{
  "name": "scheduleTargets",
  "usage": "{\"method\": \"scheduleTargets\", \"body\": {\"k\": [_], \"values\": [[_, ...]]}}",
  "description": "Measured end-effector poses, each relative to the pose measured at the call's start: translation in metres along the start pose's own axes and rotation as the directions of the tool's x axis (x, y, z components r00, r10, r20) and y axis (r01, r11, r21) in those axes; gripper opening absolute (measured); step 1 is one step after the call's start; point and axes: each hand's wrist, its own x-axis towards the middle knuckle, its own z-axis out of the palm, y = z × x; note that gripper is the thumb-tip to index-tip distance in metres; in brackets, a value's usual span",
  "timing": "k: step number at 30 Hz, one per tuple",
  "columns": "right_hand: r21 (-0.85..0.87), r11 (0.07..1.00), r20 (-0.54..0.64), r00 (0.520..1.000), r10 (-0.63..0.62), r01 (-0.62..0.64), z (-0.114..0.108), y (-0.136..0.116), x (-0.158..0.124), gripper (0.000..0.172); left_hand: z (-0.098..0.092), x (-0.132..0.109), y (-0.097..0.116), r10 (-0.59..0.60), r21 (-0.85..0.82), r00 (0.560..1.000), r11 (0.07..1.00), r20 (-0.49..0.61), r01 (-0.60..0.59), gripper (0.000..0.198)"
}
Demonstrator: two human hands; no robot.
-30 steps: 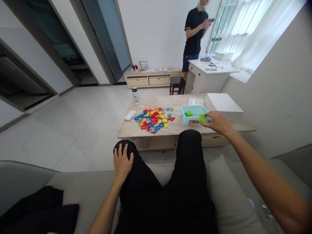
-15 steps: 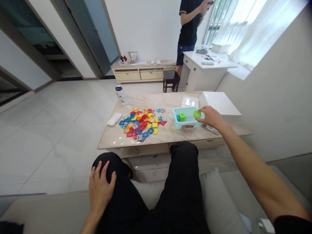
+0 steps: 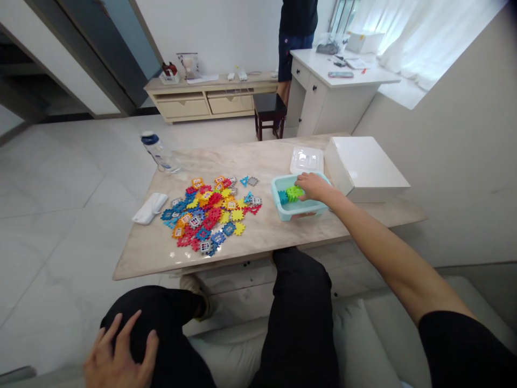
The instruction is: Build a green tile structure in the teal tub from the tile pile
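Note:
My right hand (image 3: 315, 187) reaches over the rim of a light-blue plastic box (image 3: 301, 215), its fingers closed on a green toothed building piece at the row of green pieces (image 3: 294, 193) inside. Blue pieces (image 3: 283, 197) lie in the box to the left of the green ones. My fingers partly hide the held piece. On my left knee rests my left hand (image 3: 121, 353), fingers spread, holding nothing. A heap of flat toothed building pieces (image 3: 210, 210) in red, yellow, blue, orange and grey spreads over the table to the left of the box.
A clear plastic lid (image 3: 307, 160) and a white carton (image 3: 365, 164) are behind and right of the box on the table (image 3: 258, 237). A water bottle (image 3: 159, 153) and a white pouch (image 3: 150, 209) stand left. A person (image 3: 297, 32) is behind a dark stool (image 3: 270, 110).
My right hand has carried the green piece leftward from the box's right rim to the green row inside. The view has shifted closer to the table. My left hand stays on the knee.

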Motion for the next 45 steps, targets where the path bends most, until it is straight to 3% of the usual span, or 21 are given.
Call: {"method": "scheduleTargets", "body": {"k": [11, 17, 20, 33, 37, 39, 41, 43, 44, 45], "values": [[-0.011, 0.999, 0.017, 0.999, -0.047, 0.047, 0.017, 0.008, 0.016, 0.028, 0.001, 0.005, 0.012, -0.021, 0.019, 1.0, 1.0, 0.004, 0.021, 0.071], [0.013, 1.0, -0.015, 1.0, -0.004, 0.004, 0.025, 0.011, 0.015, 0.042, 0.0, 0.003, 0.012, 0.006, 0.018, 1.0, 1.0, -0.016, -0.006, 0.07], [0.038, 0.999, -0.019, 1.0, 0.011, -0.01, 0.025, 0.01, 0.014, 0.04, -0.001, 0.004, 0.014, -0.003, 0.015, 1.0, 1.0, -0.017, 0.003, 0.07], [0.037, 0.999, -0.076, 0.996, 0.036, -0.033, 0.029, 0.001, 0.0, 0.029, 0.002, 0.007, 0.011, 0.015, 0.031, 0.999, 0.999, -0.029, -0.015, 0.058], [0.144, 0.988, -0.179, 0.981, 0.08, -0.054, 0.018, -0.008, -0.015, 0.03, -0.002, 0.006, 0.016, 0.03, 0.04, 0.999, 0.999, -0.03, -0.029, 0.054], [0.283, 0.952, -0.301, 0.932, 0.204, -0.117, -0.001, -0.025, -0.035, 0.033, -0.004, 0.003, 0.017, 0.027, 0.043, 0.999, 0.999, -0.024, -0.026, 0.05], [0.516, 0.831, -0.388, 0.807, 0.444, -0.209, -0.026, -0.057, -0.069, 0.037, -0.004, -0.001, 0.017, 0.023, 0.042, 1.0, 0.999, -0.017, -0.023, 0.047], [0.733, 0.623, -0.342, 0.645, 0.684, -0.272, -0.048, -0.104, -0.112, 0.038, -0.004, -0.006, 0.016, 0.012, 0.042, 1.0, 0.999, -0.02, -0.011, 0.048], [0.79, 0.539, -0.295, 0.589, 0.752, -0.293, -0.055, -0.132, -0.134, 0.036, -0.004, -0.009, 0.016, 0.006, 0.041, 1.0, 0.999, -0.021, -0.005, 0.048], [0.81, 0.504, -0.264, 0.58, 0.771, -0.3, -0.058, -0.163, -0.155, 0.036, -0.004, -0.011, 0.016, 0.001, 0.036, 1.0, 0.999, -0.019, 0.0, 0.049]]}}
